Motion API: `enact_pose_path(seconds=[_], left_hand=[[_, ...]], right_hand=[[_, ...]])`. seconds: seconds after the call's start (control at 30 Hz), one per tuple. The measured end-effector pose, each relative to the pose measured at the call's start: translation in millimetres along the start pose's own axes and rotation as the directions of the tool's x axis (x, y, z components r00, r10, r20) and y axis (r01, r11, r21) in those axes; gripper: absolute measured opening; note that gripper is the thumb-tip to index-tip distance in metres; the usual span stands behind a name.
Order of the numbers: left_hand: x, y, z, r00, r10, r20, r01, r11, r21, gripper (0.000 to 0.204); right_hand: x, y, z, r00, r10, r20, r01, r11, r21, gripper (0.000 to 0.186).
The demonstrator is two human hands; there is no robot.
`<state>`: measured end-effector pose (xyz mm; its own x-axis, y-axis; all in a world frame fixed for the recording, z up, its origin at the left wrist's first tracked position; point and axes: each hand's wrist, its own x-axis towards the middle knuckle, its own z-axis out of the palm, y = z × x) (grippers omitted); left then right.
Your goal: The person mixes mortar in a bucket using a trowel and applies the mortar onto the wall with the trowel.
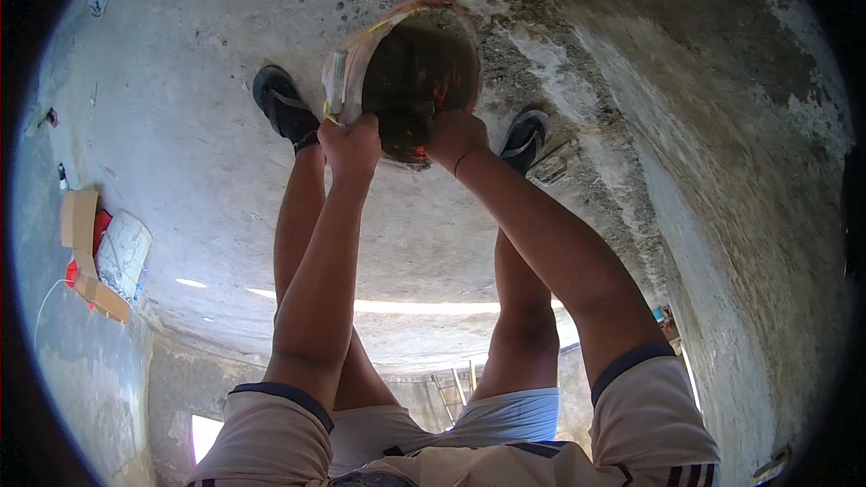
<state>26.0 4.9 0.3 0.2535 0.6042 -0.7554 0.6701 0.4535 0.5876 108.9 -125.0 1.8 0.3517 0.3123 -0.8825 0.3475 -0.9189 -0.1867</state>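
A round bucket (344,47) with a stained, whitish rim and orange-red patches is between my feet on the concrete floor. Its mouth faces me, and the inside is dark, so what it contains is hard to make out. My left hand (352,146) is closed on the bucket's near left edge, just below a pale rod-like piece (336,83) along the rim. At the near right edge, my right hand (457,137) is closed on the bucket too, its fingertips hidden in the dark mouth.
My feet in dark sandals (278,97) stand either side of the bucket. A rough concrete wall (722,171) rises on the right. At far left lie an opened cardboard box (83,233) and a whitish container (123,251). A ladder-like frame (446,395) shows behind my legs.
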Motion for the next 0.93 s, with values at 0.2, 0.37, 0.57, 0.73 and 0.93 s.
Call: enact_pose_path(seconds=[0.2,0.37,0.57,0.73,0.93], left_hand=[[8,-9,0,0.999,-0.001,0.033,0.002,1.000,-0.023,0.019],[3,1,4,0.999,0.036,0.031,-0.037,0.999,0.015,0.016],[-2,13,4,0.997,0.048,0.058,-0.044,0.997,-0.063,0.015],[0,15,4,0.999,0.031,0.023,-0.034,0.988,0.154,0.011],[3,16,1,0.996,-0.076,0.041,0.077,0.997,-0.021,0.008]], right_hand=[[22,23,22,0.999,-0.013,-0.035,0.007,0.988,-0.151,0.023],[30,29,29,0.988,-0.016,-0.152,-0.008,0.988,-0.155,0.018],[32,34,5,0.986,-0.045,-0.163,0.026,0.992,-0.121,0.020],[34,46,-5,0.975,-0.026,-0.219,-0.002,0.992,-0.123,0.027],[34,46,-16,0.991,-0.017,-0.134,-0.006,0.986,-0.168,0.044]])
